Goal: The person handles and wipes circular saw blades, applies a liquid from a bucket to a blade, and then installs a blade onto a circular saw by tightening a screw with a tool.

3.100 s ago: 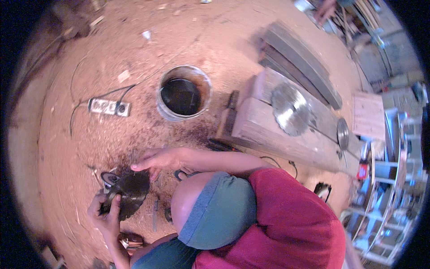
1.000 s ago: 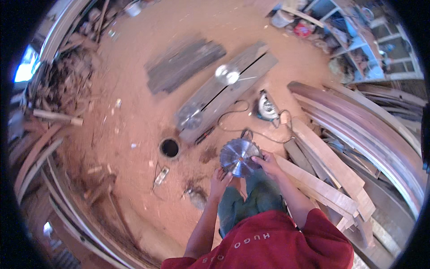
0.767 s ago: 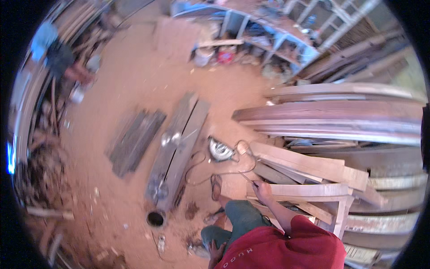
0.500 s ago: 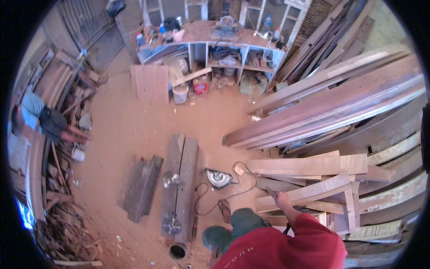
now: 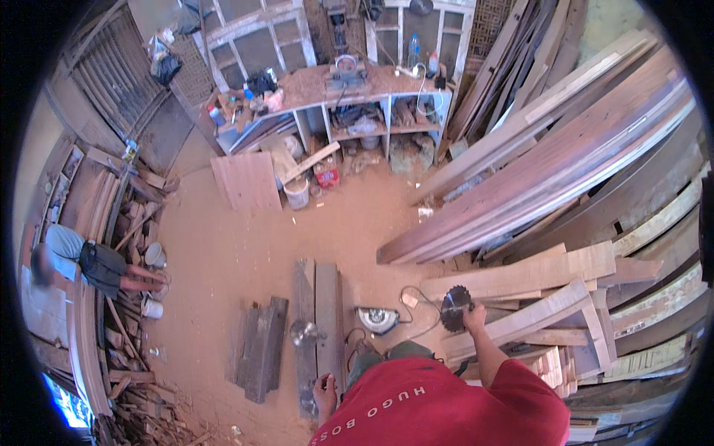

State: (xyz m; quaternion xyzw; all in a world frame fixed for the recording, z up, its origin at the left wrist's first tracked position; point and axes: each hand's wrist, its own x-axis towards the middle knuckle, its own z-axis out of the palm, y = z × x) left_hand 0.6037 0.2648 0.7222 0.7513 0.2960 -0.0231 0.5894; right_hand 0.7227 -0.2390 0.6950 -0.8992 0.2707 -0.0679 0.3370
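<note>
Circular-saw blade [image 5: 452,309], dark and toothed, is held up at the person's right, its rim pinched in the closed fingers of the right hand [image 5: 474,318], in view above stacked timber [image 5: 520,271]. Left hand [image 5: 325,394] hangs near the grey beams [image 5: 328,312], fingers partly curled; whether it holds anything I cannot tell. Handheld circular saw [image 5: 378,320] lies on the floor between the beams and the blade.

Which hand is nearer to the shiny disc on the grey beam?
Left. The left hand is below the disc in the picture; the right hand, holding a dark blade, is farther away, to its right.
</note>
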